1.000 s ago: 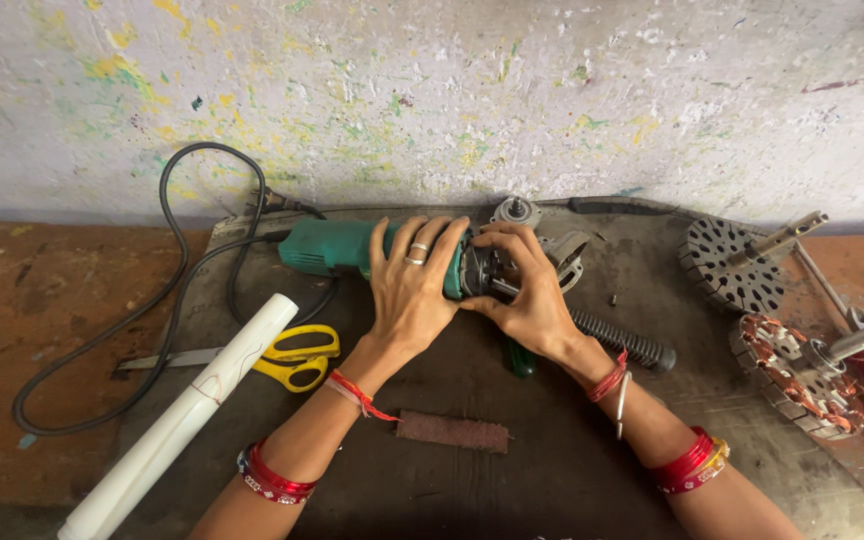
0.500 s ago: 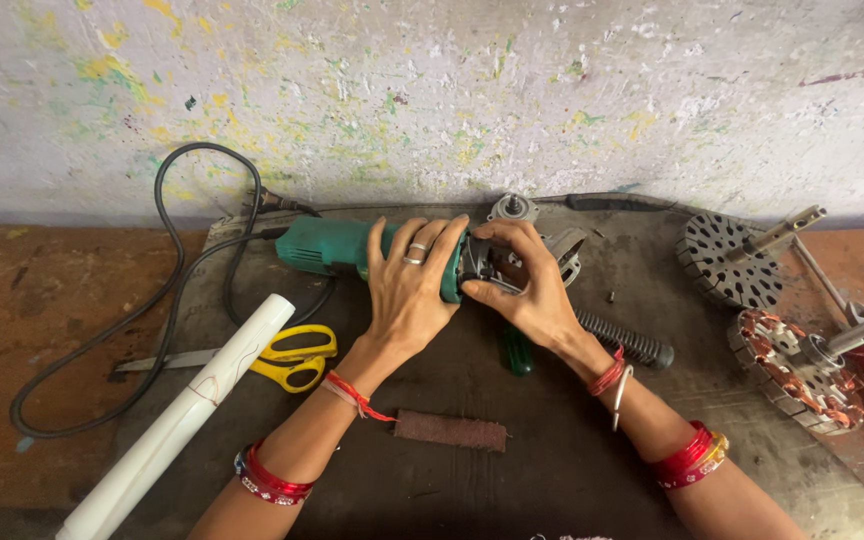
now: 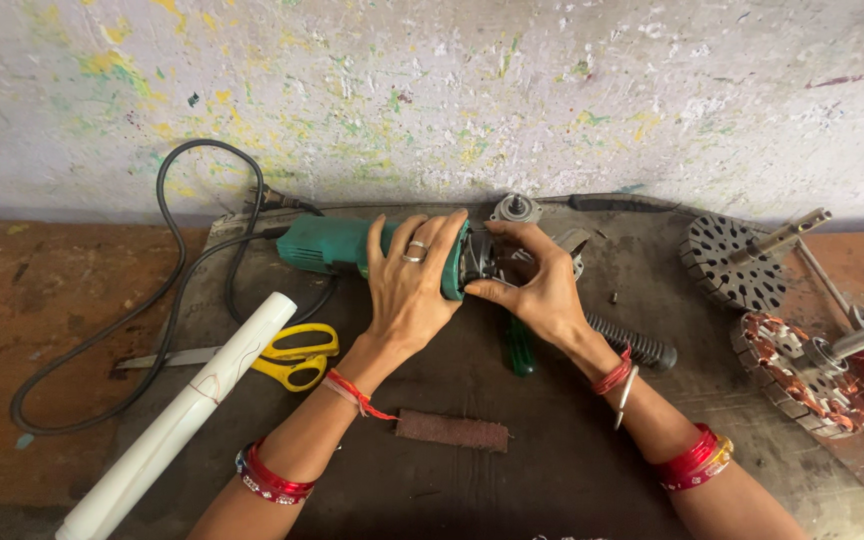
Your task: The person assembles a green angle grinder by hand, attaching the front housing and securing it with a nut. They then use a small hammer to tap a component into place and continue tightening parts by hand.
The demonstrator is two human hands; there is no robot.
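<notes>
A green angle grinder body (image 3: 327,243) lies on a dark metal sheet (image 3: 552,460) near the wall. My left hand (image 3: 410,285), with a ring on one finger, lies over the grinder's front end and grips it. My right hand (image 3: 537,280) holds the grey metal gear head (image 3: 512,215) at the grinder's open end, fingers curled around the parts there. The joint between body and head is mostly hidden by my fingers. A black power cord (image 3: 167,290) loops from the grinder's rear out to the left.
Yellow-handled scissors (image 3: 287,357) and a white tube (image 3: 187,415) lie to the left. A green-handled screwdriver (image 3: 519,345), a black ribbed side handle (image 3: 632,342) and a brown abrasive strip (image 3: 452,431) lie near my wrists. Motor rotors (image 3: 737,262) and a stator (image 3: 802,370) lie at right.
My right hand's fingers have shifted slightly on the gear head. The left hand keeps its hold on the grinder body, and the view has barely moved.
</notes>
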